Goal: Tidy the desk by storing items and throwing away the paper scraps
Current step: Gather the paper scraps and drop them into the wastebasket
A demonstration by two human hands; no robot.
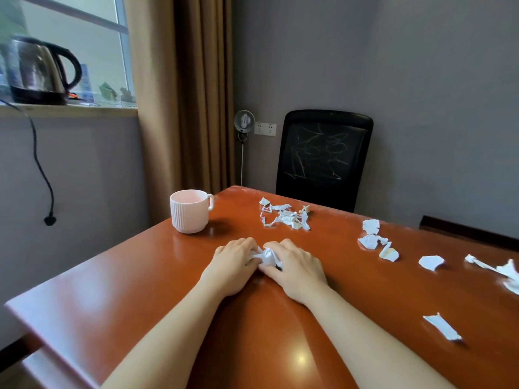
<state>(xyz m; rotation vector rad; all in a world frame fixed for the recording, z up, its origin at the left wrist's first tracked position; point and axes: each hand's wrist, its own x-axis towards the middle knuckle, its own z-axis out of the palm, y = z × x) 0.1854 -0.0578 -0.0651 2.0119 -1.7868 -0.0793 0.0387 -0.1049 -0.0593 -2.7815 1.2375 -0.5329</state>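
White wad lies near the mug, on your side of it; your left hand and right hand curl round it; squeeze tight, then gather the scraps right of the mug.

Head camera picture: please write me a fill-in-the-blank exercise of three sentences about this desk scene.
1. The ribbed ceramic mug on the reddish-brown wooden desk is pale ____.
2. The left hand and right hand grip a crumpled white paper wad ____ them.
3. The steel electric kettle with the black handle stands on the ____.
Missing words: pink; between; windowsill.
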